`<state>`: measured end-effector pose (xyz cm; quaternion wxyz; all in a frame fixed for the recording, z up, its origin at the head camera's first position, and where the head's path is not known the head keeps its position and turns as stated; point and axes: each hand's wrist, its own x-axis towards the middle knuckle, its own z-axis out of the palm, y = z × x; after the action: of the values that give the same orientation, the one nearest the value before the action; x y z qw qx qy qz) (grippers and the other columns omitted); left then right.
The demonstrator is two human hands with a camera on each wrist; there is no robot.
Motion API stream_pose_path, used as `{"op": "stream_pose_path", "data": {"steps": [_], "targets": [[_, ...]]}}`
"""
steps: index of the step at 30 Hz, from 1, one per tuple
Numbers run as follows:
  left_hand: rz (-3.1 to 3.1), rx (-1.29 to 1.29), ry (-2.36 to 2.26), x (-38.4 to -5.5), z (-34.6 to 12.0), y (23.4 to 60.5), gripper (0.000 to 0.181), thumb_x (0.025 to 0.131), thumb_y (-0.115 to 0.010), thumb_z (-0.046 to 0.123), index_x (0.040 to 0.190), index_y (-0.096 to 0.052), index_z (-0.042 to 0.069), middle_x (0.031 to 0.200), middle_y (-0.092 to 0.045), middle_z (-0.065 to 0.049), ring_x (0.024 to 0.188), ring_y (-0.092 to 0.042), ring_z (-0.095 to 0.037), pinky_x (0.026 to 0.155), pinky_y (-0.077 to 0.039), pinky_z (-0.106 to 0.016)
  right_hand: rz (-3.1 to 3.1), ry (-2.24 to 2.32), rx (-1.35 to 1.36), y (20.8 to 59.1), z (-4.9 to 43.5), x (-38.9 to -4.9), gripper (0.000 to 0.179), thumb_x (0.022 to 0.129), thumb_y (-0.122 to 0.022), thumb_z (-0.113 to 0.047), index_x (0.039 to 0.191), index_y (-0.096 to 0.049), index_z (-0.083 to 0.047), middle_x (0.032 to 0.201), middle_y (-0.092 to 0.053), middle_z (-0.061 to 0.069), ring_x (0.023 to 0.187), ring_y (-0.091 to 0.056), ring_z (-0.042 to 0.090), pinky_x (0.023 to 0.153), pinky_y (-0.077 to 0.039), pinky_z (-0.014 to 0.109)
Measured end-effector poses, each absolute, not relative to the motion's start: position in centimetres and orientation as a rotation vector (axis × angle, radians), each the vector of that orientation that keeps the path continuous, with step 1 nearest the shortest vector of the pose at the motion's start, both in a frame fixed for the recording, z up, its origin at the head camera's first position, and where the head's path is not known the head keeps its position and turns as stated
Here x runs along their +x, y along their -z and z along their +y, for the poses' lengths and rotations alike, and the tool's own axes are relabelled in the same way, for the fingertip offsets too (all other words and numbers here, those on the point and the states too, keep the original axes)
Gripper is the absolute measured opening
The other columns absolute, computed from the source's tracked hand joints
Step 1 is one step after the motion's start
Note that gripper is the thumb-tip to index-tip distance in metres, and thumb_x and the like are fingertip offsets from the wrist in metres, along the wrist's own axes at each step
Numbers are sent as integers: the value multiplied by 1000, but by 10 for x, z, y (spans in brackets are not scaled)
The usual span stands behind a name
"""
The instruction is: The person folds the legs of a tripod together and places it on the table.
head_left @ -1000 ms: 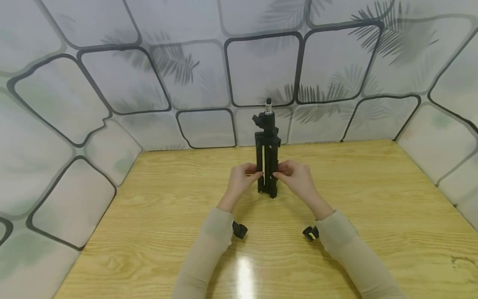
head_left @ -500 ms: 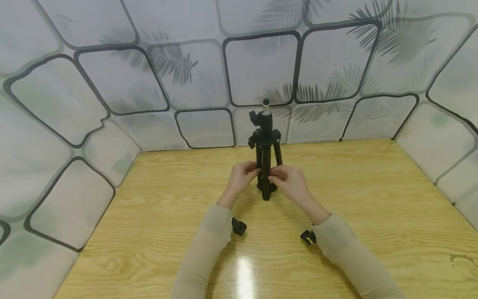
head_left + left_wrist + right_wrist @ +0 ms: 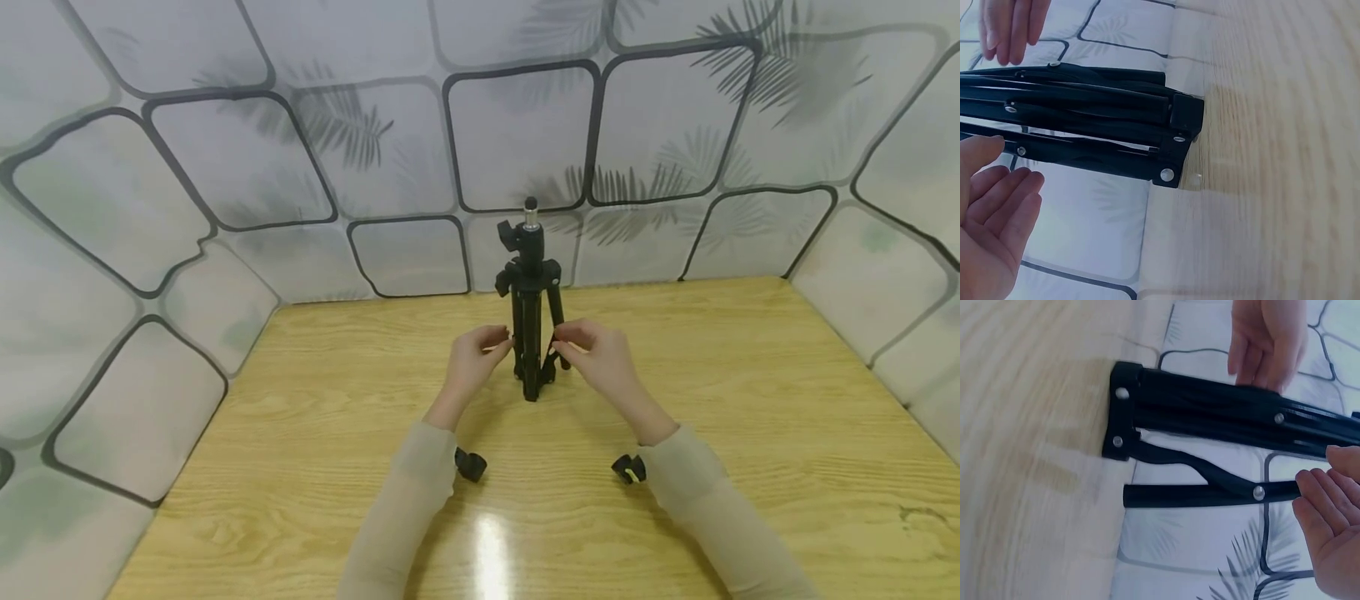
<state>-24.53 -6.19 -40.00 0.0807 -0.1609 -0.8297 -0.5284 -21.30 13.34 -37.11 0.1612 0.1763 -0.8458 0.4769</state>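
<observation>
A black tripod stand [image 3: 531,325] with a silver-tipped top stands upright on the wooden table. One leg [image 3: 1179,495] on its right side is angled out from the rest, its lower end free of the bottom bracket [image 3: 1124,419]. My right hand [image 3: 596,354] pinches this leg partway down between thumb and fingers. On the other side, my left hand [image 3: 472,358] is beside the left leg [image 3: 1085,156], thumb tip at the leg and fingers loosely extended below it. The left wrist view shows a gap between that thumb and fingers.
The wooden tabletop [image 3: 322,400] meets a patterned fabric wall [image 3: 405,167] behind the stand and at both sides. Dark wrist-worn devices [image 3: 471,465] show beside the sleeve cuffs.
The stand has turned about its upright axis, and its right leg has swung outward at the bottom with my right hand. My left hand has drawn slightly left.
</observation>
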Motion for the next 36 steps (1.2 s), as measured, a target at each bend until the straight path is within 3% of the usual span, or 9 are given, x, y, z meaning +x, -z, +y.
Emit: {"op": "stream_pose_path", "data": {"steps": [23,36], "targets": [[-2499,-562,1566,-222,-59,401,24,83,-63,16,101,-64,0,94,-64,-10,84,-61,-18,71,-49,-22,-2451,-1317,401,375,150,-237,28,81,-66,-12,103,-61,5,98,-63,18,90,-60,28,80,-47,37],[-2615,-523,1418,-220,-42,402,31,81,-66,22,102,-63,-1,91,-65,-11,81,-61,-18,69,-49,-23,-2527,-1314,457,383,145,-248,24,80,-66,-11,100,-62,0,95,-64,15,86,-61,28,75,-48,40]]}}
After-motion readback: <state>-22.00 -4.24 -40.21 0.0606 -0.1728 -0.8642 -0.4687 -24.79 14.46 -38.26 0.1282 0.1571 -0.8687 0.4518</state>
